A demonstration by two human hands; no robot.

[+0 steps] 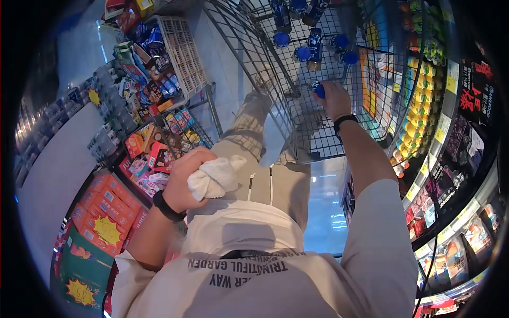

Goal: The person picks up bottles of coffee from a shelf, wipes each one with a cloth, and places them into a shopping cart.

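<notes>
My left hand (192, 172) is closed around a crumpled white cloth (214, 177) in front of my waist. Farther forward, my right hand (335, 99) reaches over the wire shopping cart (297, 124), fingers wrapped round a small container with a blue cap (318, 89). Several blue-capped bottles (315, 45) are in the cart beyond that hand, some standing and some lying down. How far the held container is from the cart's wire floor is hard to tell.
Shelves with yellow bottles (419, 106) and packaged goods curve along the right. A white basket (180, 50), heaped snack packs (154, 63) and orange boxes (106, 206) stand on the left. Blue-lit floor (327, 206) shows below the cart.
</notes>
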